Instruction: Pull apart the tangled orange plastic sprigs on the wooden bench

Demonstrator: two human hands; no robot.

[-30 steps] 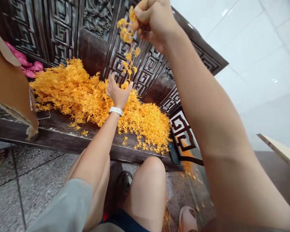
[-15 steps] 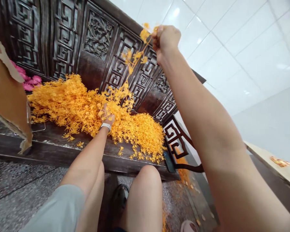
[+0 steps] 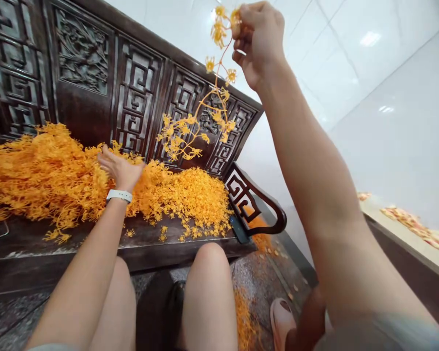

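Right hand (image 3: 259,41): raised high, grip pinching the top of an orange sprig (image 3: 201,112) — a thin branching stem with small blossoms that hangs down from the fingers.
Sprig: lifted clear of the pile, its lower twigs dangling just above the heap and apart from it, as far as the view shows.
Left hand (image 3: 120,168): palm down, fingers spread, resting on the pile of orange sprigs (image 3: 58,170) — holding nothing; a white watch (image 3: 119,196) sits on the wrist.
Pile: spread along the seat of a dark carved bench (image 3: 139,243), thickest at the left, thinning toward the armrest.
Step in hand: by the look of it, one sprig is being drawn out while the other hand pins the rest down.
Next move calls for: a steady pinch on the thin stem and light pressure on the heap, so that tangled neighbours stay put.
Floor (image 3: 263,282): loose orange bits lie scattered below the armrest.
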